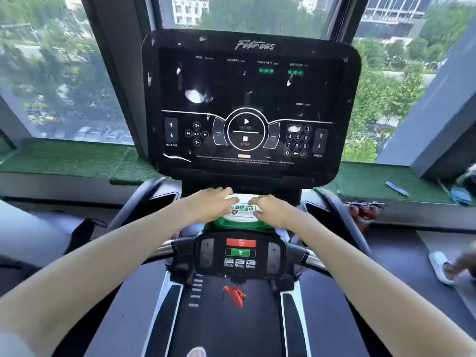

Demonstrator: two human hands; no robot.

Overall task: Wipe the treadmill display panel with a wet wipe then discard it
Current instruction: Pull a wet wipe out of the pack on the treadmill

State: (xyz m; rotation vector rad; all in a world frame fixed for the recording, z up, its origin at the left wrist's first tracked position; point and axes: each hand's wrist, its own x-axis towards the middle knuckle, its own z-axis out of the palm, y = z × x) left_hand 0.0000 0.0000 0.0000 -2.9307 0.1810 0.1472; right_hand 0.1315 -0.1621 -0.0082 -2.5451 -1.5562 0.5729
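Below the display panel, between it and the lower control block, the wipe pack lies flat with its white-and-green label facing up. Both of your hands are on it.

Your left hand rests across the upper left part of the pack, with the fingers nearly straight and laid flat on top. Your right hand sits on the right side of the pack, with the fingers bent and the tips on the label. It cannot be told whether they pinch anything. The two hands are close together, their fingertips nearly meeting over the pack.

The display panel stands upright ahead of you. It is black, with white smears and specks across its surface. One large smear sits left of centre and a smaller one covers the number keys at lower right. Green indicators glow in the upper right area.

Nearer to you, the lower control block carries a red button above a green button. A red safety clip hangs beneath it over the belt. On the green window sill to your right lies a blue pen.
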